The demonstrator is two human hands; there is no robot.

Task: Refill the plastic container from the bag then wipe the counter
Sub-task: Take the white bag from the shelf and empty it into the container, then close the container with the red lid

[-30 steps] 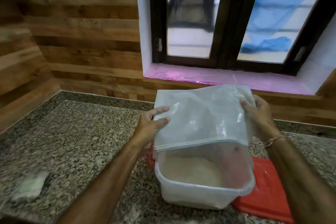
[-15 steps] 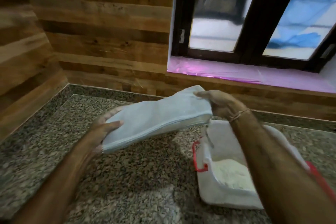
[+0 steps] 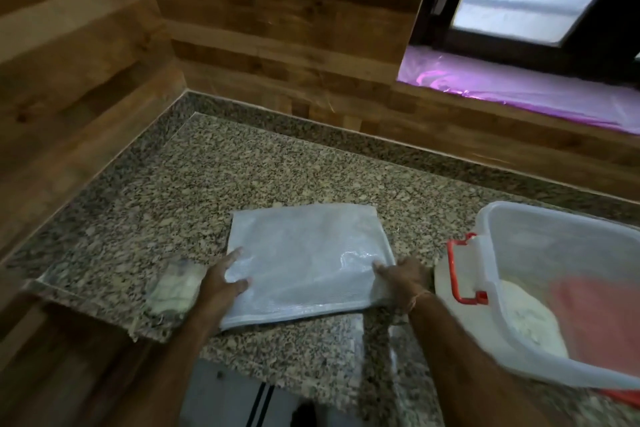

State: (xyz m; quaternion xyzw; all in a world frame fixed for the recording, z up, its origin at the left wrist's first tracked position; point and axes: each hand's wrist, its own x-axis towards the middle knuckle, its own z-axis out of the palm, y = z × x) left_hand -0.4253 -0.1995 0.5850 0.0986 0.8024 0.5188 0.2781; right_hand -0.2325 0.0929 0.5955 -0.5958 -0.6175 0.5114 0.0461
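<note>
Bag: the bag lay flat on the counter, near its front edge and left of the container, apart from it.
Left hand: the left hand rested on the bag's near left edge, fingers fairly straight, thumb lying on the plastic.
Right hand: the right hand touched the bag's near right corner; blur hid whether its fingers pinched it.
Container: lid off, white powder inside, red latch on its left side.
Cloth: a pale cloth lay just beside the left hand.
</note>
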